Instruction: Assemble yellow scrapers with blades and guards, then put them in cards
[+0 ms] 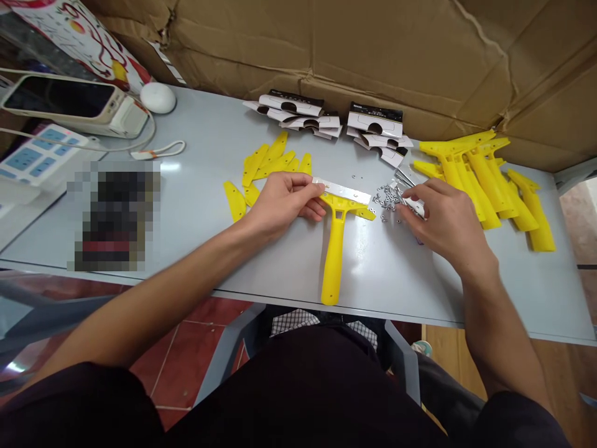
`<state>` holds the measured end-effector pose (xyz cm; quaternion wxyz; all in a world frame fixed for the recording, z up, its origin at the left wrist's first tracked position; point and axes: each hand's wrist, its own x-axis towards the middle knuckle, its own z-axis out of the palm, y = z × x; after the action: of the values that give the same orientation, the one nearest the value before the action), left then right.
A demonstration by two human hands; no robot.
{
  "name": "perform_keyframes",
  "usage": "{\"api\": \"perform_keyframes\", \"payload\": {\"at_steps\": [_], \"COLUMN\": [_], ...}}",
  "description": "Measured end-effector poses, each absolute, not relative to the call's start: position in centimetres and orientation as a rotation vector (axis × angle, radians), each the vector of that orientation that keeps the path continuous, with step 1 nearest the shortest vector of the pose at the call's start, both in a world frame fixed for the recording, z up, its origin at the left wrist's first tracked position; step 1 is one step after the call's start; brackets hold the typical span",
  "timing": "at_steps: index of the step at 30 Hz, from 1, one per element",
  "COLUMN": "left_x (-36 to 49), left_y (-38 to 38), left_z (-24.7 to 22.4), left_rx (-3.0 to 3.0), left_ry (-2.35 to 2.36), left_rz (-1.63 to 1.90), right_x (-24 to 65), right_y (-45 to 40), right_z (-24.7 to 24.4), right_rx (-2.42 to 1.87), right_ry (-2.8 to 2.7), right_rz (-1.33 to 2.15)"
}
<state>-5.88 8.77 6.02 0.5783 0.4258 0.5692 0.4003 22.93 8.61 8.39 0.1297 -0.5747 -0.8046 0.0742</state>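
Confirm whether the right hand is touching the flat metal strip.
No, the left hand grips the metal strip, while the right hand is apart from it, beside the loose hardware.

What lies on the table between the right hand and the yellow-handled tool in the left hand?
In the head view, a scatter of small metal fasteners lies between the right hand and the yellow-handled tool.

No legible text, labels or numbers.
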Motion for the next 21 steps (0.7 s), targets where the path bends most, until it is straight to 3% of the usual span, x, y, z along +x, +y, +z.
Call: {"api": "perform_keyframes", "payload": {"at_steps": [10,21], "left_x": [-5.4,-5.0], "left_y": [8.0,7.6], "left_z": [5.8,6.3], "left_rx": [1.023,0.991], "left_ry": [1.274,1.297], "left_rz": [0.869,0.847], "right_x": [18.6,18.9], "right_y": [7.3,7.9], "right_z": [6.5,5.0], "right_rx": [-1.506,-1.315], "right_ry": [-1.598,-1.173], "right_rz": [1.403,1.757]}}
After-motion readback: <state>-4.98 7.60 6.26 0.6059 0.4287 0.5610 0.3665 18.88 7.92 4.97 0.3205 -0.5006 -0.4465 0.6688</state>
